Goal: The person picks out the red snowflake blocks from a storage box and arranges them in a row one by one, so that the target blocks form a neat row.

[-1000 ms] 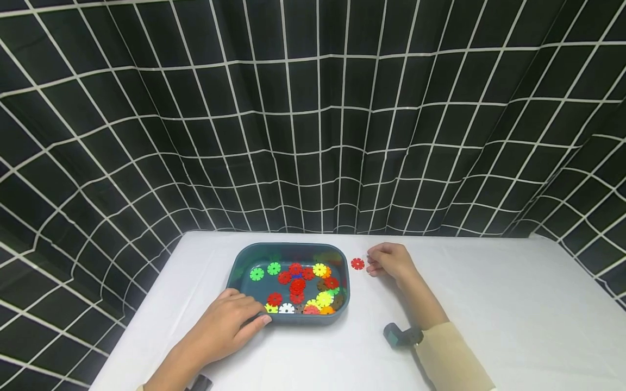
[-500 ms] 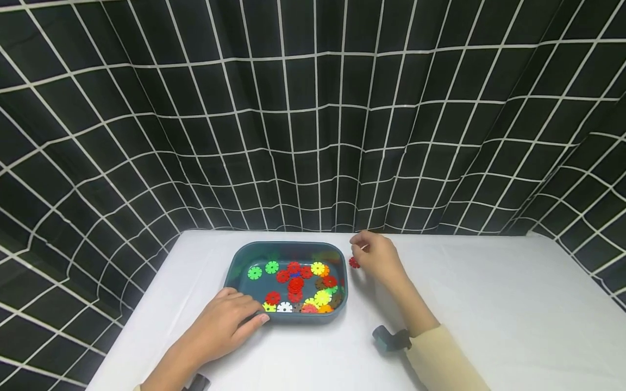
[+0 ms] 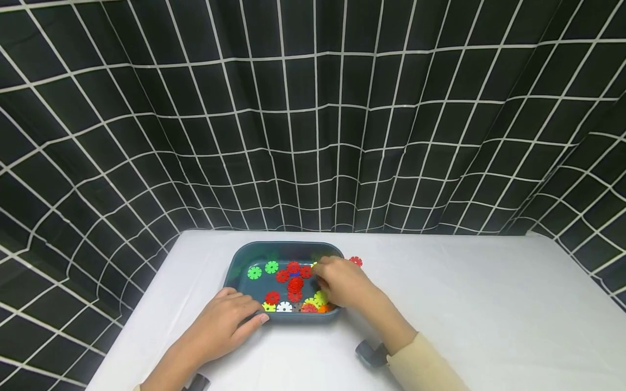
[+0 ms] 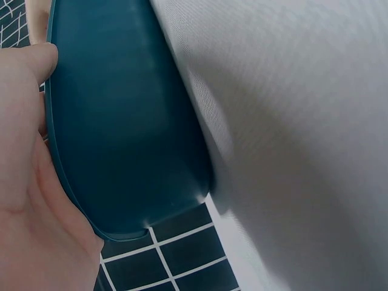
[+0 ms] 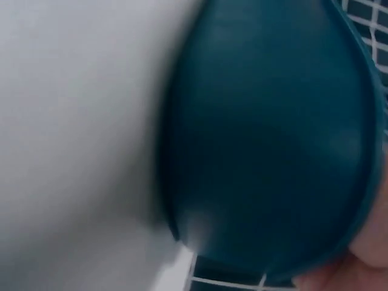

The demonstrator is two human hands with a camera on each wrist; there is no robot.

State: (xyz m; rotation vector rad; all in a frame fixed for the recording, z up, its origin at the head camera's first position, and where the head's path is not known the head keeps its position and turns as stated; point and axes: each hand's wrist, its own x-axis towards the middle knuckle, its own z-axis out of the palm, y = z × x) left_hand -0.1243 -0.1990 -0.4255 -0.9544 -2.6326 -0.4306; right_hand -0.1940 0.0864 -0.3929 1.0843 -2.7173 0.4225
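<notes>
My left hand grips the near left corner of a dark teal plastic tub. In the left wrist view its thumb lies over the rim, with the other fingers mostly hidden behind it. My right hand reaches over the tub's right side, its bent fingers down among notched plastic discs; whether they hold one is hidden. Red discs cluster mid-tub, green ones lie at the left, and a white disc sits near the front. Outside, a red disc lies just right of the tub.
A white cloth covers the table. Behind it and at both sides hangs a black curtain with a white grid. The tub's raised wall fills much of the right wrist view.
My right hand has moved left from beside the red disc on the table, over the rim and into the tub. That disc stays on the cloth. My left hand keeps its grip.
</notes>
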